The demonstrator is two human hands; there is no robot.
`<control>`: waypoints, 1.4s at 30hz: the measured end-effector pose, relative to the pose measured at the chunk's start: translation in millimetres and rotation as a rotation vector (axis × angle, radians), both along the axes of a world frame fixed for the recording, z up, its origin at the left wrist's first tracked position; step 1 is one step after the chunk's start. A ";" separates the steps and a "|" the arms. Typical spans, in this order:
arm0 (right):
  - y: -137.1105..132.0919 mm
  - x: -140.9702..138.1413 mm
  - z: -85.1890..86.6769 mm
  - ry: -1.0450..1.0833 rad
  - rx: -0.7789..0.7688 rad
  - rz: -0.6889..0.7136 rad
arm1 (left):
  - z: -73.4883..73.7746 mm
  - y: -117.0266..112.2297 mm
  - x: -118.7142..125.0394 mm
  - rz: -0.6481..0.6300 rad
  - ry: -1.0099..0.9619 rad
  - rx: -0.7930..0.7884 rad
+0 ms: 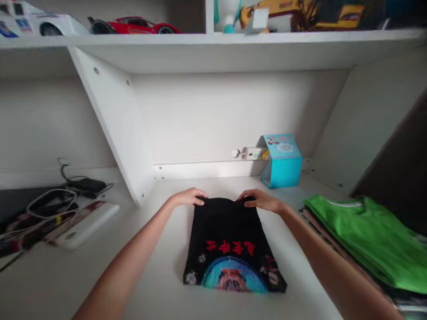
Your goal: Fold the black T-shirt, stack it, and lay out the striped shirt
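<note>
A folded black T-shirt (pixel 230 244) with red characters and a round blue print lies on the white desk (pixel 160 275) in front of me. My left hand (pixel 188 197) grips the shirt's far left corner, fingers curled over the edge. My right hand (pixel 260 200) grips the far right corner the same way. Both arms reach forward from the bottom of the view.
A stack of folded clothes with a green shirt (pixel 370 238) on top sits at the right. A turquoise box (pixel 282 162) stands by the back wall. Cables and a white device (pixel 83 224) lie at the left. A slanted white shelf panel (pixel 116 129) rises left of the shirt; toy cars sit on the shelf above.
</note>
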State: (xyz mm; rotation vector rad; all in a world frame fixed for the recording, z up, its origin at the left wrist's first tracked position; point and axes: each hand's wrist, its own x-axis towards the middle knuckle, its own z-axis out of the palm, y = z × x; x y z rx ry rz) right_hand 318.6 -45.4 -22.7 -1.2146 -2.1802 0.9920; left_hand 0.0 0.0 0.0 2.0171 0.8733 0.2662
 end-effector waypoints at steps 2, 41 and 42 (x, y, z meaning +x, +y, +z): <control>6.5 0.6 -1.9 -0.030 -0.012 -0.039 | 0.3 -4.3 1.1 -0.007 -0.015 -0.047; -3.3 4.7 7.9 -0.455 0.123 -0.284 | 11.8 -6.1 1.2 0.099 0.253 0.259; -5.9 7.1 21.4 -0.421 0.179 -0.306 | 26.7 -8.2 3.3 0.093 0.228 0.279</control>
